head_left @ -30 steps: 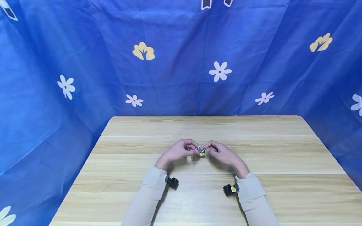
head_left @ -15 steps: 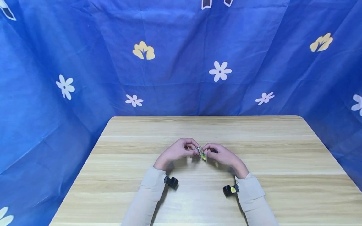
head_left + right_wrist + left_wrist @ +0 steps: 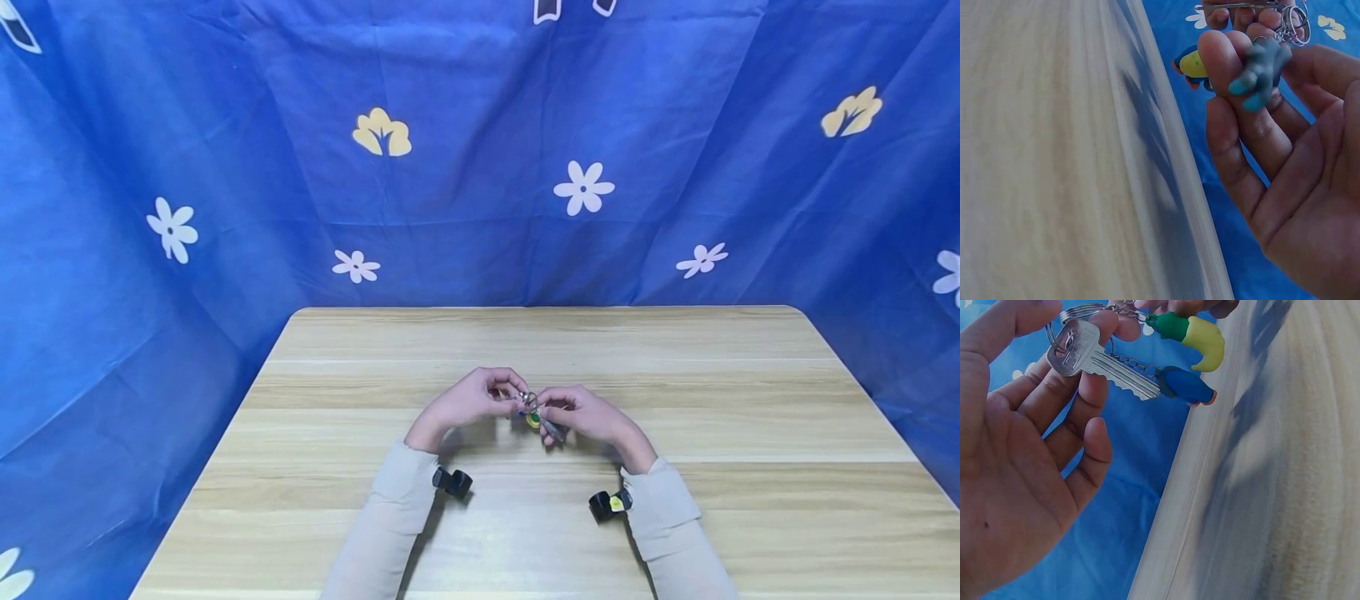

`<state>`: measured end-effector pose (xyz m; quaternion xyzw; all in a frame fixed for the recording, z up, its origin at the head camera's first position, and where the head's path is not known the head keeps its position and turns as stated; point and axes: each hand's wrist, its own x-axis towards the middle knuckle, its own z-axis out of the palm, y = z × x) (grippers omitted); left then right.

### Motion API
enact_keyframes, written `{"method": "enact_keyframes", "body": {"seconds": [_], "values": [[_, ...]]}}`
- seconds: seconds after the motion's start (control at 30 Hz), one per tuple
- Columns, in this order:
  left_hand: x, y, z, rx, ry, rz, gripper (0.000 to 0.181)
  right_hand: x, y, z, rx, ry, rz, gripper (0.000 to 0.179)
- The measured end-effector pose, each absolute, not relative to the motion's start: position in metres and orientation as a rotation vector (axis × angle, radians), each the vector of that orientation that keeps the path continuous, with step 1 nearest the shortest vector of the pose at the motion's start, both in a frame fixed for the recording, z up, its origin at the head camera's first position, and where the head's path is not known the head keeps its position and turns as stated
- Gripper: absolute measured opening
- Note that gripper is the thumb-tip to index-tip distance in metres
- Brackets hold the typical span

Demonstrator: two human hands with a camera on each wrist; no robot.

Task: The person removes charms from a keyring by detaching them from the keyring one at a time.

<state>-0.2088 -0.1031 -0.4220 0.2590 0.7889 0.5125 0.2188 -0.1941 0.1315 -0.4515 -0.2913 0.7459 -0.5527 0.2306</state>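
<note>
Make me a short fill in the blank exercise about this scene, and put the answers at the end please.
1. In the left wrist view, the orange-tipped charm by the tip of the metal key is mainly ____.
2. The curled charm near the key rings pairs green with ____.
3. In the head view, the left hand and right hand are close together over a wood-grained ____.
4. The blue cloth behind carries white, petalled ____.

Missing words: blue; yellow; table; flowers.
</note>
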Motion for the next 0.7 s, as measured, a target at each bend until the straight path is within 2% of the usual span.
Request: {"method": "enact_keyframes", "body": {"seconds": [0.23, 0.47, 0.7], "values": [[-0.2077, -0.1042, -0.4204, 0.72, 2.156, 1.439, 0.027, -0.195, 0.1288, -0.4539, -0.805, 2.105, -1.513, 0.018], [-0.2088, -0.1053, -0.4227, 0.744, 2.159, 1.433, 0.028, -0.195, 0.1307, -0.4534, -0.748, 2.134, -1.538, 0.019], [-0.2096, -0.1064, -0.4231, 0.75, 2.155, 1.432, 0.028, -0.1951, 0.1332, -0.4513, -0.85, 2.252, -1.555, 0.015]]}}
